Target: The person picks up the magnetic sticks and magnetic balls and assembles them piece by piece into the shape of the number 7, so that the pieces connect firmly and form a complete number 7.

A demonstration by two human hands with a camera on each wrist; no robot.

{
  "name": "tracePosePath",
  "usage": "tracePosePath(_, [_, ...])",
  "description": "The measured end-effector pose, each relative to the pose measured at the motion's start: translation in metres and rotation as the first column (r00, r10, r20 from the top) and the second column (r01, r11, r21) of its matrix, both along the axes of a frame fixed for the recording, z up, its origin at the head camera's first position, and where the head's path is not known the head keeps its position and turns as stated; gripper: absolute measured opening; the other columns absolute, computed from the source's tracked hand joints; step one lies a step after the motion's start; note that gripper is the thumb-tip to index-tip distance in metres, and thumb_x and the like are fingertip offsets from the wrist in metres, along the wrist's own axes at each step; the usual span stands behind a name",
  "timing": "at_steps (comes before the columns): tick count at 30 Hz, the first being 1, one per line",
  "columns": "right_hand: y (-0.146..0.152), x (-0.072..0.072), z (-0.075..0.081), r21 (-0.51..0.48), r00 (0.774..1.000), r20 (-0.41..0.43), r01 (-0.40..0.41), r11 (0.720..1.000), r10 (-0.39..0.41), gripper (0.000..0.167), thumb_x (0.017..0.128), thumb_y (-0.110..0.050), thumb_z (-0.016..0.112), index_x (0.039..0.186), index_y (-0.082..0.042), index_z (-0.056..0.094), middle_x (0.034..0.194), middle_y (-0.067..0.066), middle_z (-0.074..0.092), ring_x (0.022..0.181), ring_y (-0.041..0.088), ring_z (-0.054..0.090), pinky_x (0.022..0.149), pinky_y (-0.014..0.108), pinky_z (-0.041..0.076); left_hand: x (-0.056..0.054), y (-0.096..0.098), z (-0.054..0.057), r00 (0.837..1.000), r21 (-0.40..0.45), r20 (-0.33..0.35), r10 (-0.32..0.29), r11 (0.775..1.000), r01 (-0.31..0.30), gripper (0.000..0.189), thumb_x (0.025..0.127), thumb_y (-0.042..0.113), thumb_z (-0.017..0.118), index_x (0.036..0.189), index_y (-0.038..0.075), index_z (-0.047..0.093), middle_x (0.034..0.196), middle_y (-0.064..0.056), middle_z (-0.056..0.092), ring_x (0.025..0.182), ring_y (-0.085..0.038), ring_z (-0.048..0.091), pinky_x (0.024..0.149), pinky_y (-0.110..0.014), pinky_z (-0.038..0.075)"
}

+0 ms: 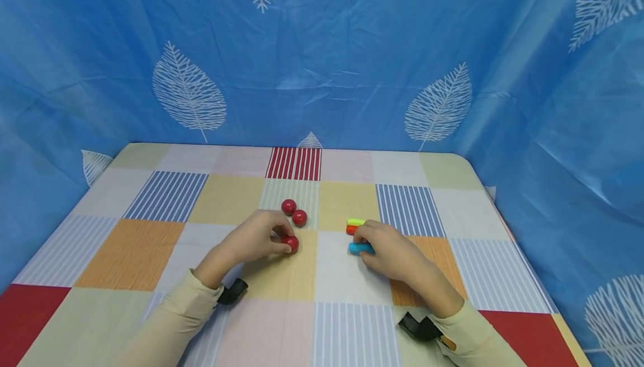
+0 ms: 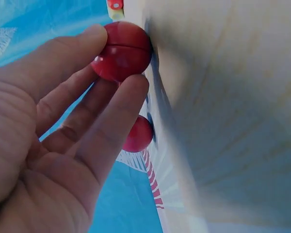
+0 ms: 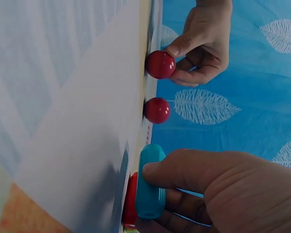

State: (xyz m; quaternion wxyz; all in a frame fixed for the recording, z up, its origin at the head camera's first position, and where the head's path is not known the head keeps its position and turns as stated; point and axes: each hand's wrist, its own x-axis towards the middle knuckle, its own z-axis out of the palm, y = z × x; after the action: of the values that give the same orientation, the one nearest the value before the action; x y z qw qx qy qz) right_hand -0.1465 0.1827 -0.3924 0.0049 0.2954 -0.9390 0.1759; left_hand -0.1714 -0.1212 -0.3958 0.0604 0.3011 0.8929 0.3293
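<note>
My left hand (image 1: 257, 237) pinches a glossy red ball (image 1: 291, 243) between thumb and fingers, low over the tablecloth. A thin seam runs round that ball (image 2: 121, 52) in the left wrist view. Just beyond it lie a second red ball (image 1: 299, 218) and a third red ball (image 1: 289, 206), close together. With thumb and fingers, my right hand (image 1: 391, 251) grips a short blue plastic stick (image 3: 151, 182) with rounded ends. Beside it lie a red stick (image 1: 351, 229) and a yellow-green stick (image 1: 355, 222), both partly hidden by the right hand.
A patchwork-patterned cloth (image 1: 271, 328) covers the table. Blue curtain (image 1: 322, 54) with white leaf prints hangs behind the table and along both sides. Dark straps sit near both wrists, the left strap (image 1: 232, 291) and the right strap (image 1: 420, 328).
</note>
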Motion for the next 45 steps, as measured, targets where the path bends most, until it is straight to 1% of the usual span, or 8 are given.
tracePosePath(8, [-0.008, 0.003, 0.003, -0.046, 0.998, -0.025, -0.054, 0.997, 0.052, 0.018, 0.079, -0.005, 0.072, 0.092, -0.015, 0.065, 0.09, -0.007, 0.058, 0.079, 0.009, 0.052, 0.071, 0.028, 0.05, 0.002, -0.001, 0.001, 0.99, 0.056, 0.05, -0.13, 0.99, 0.127, 0.017, 0.077, 0.007, 0.082, 0.087, 0.012, 0.07, 0.086, 0.006, 0.064, 0.08, -0.008, 0.063, 0.075, -0.028, 0.055])
tracePosePath(11, [-0.01, 0.005, 0.004, -0.059, 0.998, -0.026, -0.057, 0.997, 0.055, 0.018, 0.079, -0.006, 0.073, 0.093, -0.015, 0.065, 0.09, -0.007, 0.061, 0.08, 0.009, 0.054, 0.072, 0.027, 0.05, 0.004, 0.0, 0.002, 0.988, 0.068, 0.047, -0.149, 0.987, 0.145, 0.017, 0.077, 0.006, 0.082, 0.088, 0.011, 0.07, 0.086, 0.005, 0.064, 0.081, -0.008, 0.063, 0.075, -0.027, 0.055])
tracePosePath(15, [-0.013, 0.007, 0.003, -0.085, 0.998, -0.03, -0.054, 0.995, 0.052, 0.017, 0.08, -0.006, 0.074, 0.093, -0.014, 0.066, 0.089, -0.007, 0.062, 0.08, 0.01, 0.055, 0.072, 0.027, 0.051, 0.006, 0.002, 0.001, 0.986, 0.081, 0.015, -0.165, 0.983, 0.163, 0.019, 0.075, 0.005, 0.083, 0.086, 0.009, 0.069, 0.085, 0.004, 0.064, 0.081, -0.011, 0.063, 0.074, -0.026, 0.055])
tracePosePath(19, [-0.016, 0.008, 0.002, -0.098, 0.998, -0.031, -0.057, 0.994, 0.054, 0.017, 0.08, -0.006, 0.074, 0.093, -0.014, 0.066, 0.087, -0.008, 0.061, 0.078, 0.011, 0.055, 0.07, 0.026, 0.05, 0.007, 0.002, -0.002, 0.987, 0.079, 0.014, -0.158, 0.984, 0.157, 0.02, 0.074, 0.006, 0.084, 0.084, 0.01, 0.067, 0.083, 0.004, 0.064, 0.081, -0.012, 0.062, 0.072, -0.025, 0.054])
tracePosePath(25, [-0.025, 0.008, 0.002, -0.1, 0.997, -0.038, -0.068, 0.993, 0.064, 0.017, 0.08, -0.007, 0.074, 0.093, -0.016, 0.066, 0.086, -0.01, 0.06, 0.076, 0.009, 0.053, 0.07, 0.025, 0.049, 0.007, 0.002, 0.0, 0.99, 0.066, 0.069, -0.127, 0.99, 0.122, 0.023, 0.074, 0.009, 0.085, 0.08, 0.011, 0.063, 0.081, 0.004, 0.063, 0.079, -0.012, 0.061, 0.069, -0.023, 0.054])
tracePosePath(34, [-0.04, 0.008, -0.001, -0.12, 0.994, -0.029, -0.109, 0.987, 0.107, 0.016, 0.081, -0.008, 0.075, 0.092, -0.014, 0.066, 0.086, -0.008, 0.059, 0.076, 0.011, 0.054, 0.069, 0.025, 0.048, 0.008, 0.006, -0.001, 0.987, 0.062, 0.039, -0.158, 0.986, 0.155, 0.026, 0.074, 0.013, 0.086, 0.076, 0.012, 0.061, 0.079, 0.005, 0.063, 0.075, -0.012, 0.063, 0.069, -0.026, 0.053])
tracePosePath(40, [-0.049, 0.009, -0.002, -0.122, 0.991, 0.002, -0.129, 0.984, 0.13, 0.015, 0.081, -0.007, 0.074, 0.091, -0.014, 0.066, 0.086, -0.007, 0.059, 0.078, 0.011, 0.053, 0.071, 0.025, 0.048, 0.01, 0.01, -0.003, 0.984, 0.076, 0.053, -0.173, 0.983, 0.168, 0.026, 0.075, 0.014, 0.086, 0.075, 0.011, 0.06, 0.077, 0.004, 0.062, 0.072, -0.009, 0.062, 0.066, -0.024, 0.052])
tracePosePath(45, [-0.055, 0.011, -0.003, -0.121, 0.987, 0.014, -0.16, 0.98, 0.163, 0.015, 0.081, -0.008, 0.074, 0.091, -0.015, 0.066, 0.086, -0.007, 0.059, 0.078, 0.009, 0.052, 0.071, 0.025, 0.048, 0.012, 0.012, -0.003, 0.982, 0.093, 0.058, -0.178, 0.981, 0.172, 0.026, 0.075, 0.013, 0.085, 0.074, 0.011, 0.06, 0.078, 0.005, 0.062, 0.072, -0.01, 0.062, 0.066, -0.026, 0.053])
